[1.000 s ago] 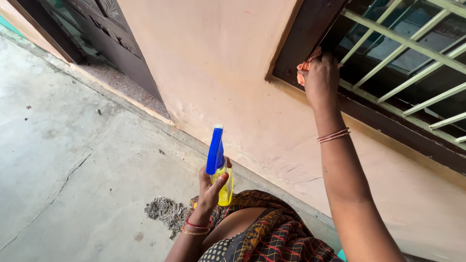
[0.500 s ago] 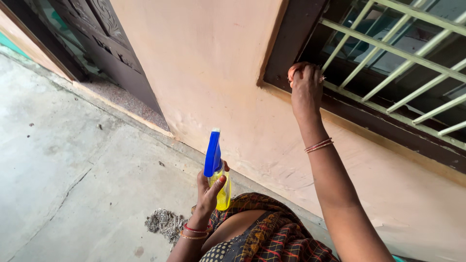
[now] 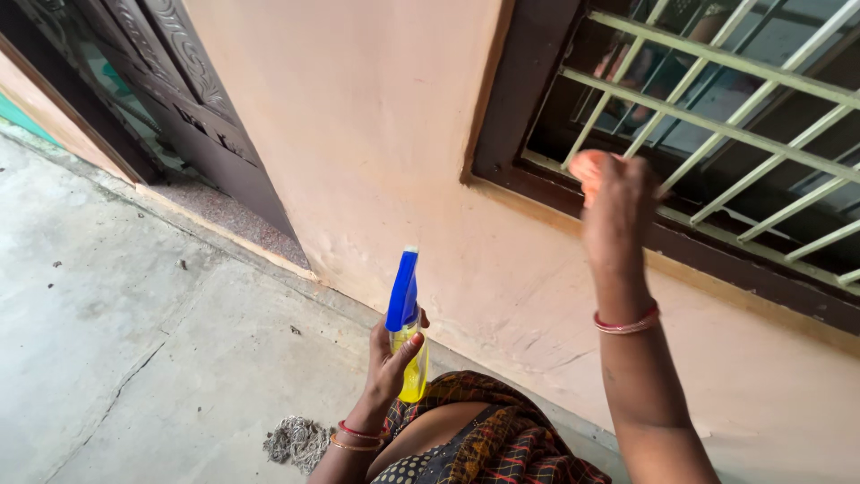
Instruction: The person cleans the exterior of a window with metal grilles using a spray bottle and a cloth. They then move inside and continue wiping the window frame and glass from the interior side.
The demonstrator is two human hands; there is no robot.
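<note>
Peach plastered wall (image 3: 376,134) above a grey concrete floor (image 3: 116,341), where a person cleans a window.

Right hand (image 3: 618,202) is raised and closed around a bunched orange cloth (image 3: 587,166), held at the lower left corner of the dark brown wooden window frame (image 3: 515,108), just in front of its pale green metal grille (image 3: 717,90). Left hand (image 3: 390,358) sits lower, well apart from the cloth, fingers wrapped around a yellow spray bottle with a blue trigger head (image 3: 405,314), held upright near the person's waist. A grey rag (image 3: 296,441) lies on the floor below that hand, and a carved dark door (image 3: 197,99) stands at the wall's left edge.
</note>
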